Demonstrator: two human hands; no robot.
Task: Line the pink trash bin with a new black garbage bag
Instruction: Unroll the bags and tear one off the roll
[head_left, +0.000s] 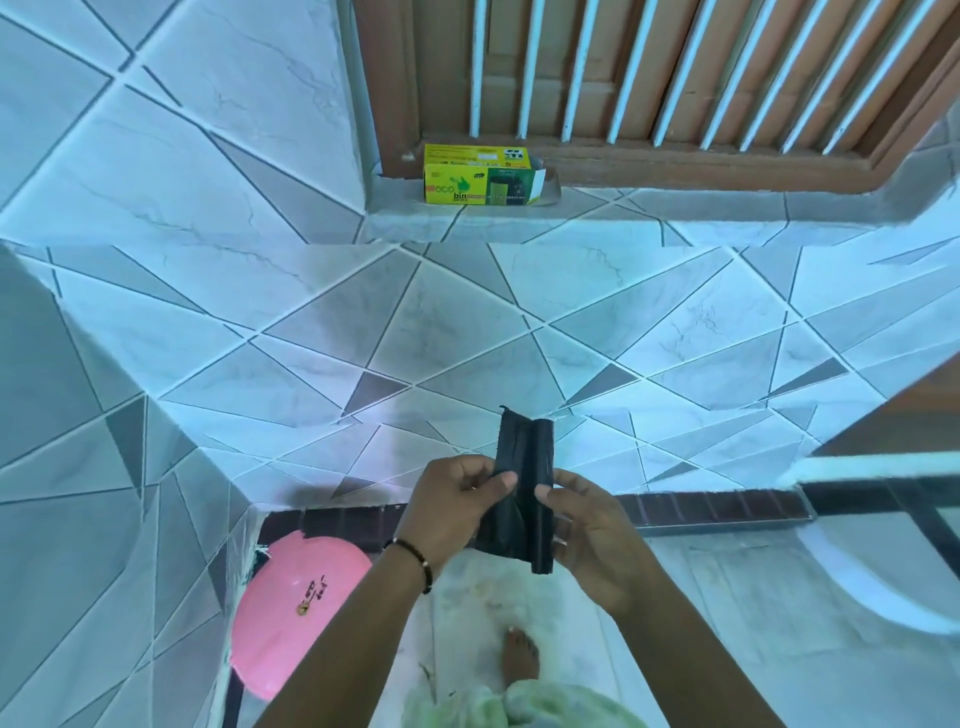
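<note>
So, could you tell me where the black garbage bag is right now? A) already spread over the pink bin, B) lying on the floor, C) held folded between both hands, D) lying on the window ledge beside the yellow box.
C: the still-folded black garbage bag is pinched between the left hand and the right hand, clear of the pink bin.

A yellow-green box (480, 174) is set on the tiled ledge (519, 221) at twelve o'clock; the pink trash bin (296, 608) stands on the floor (727, 597) at seven o'clock.

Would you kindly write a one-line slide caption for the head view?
Both hands, left hand and right hand, hold a folded black garbage bag above the pink trash bin.
</note>
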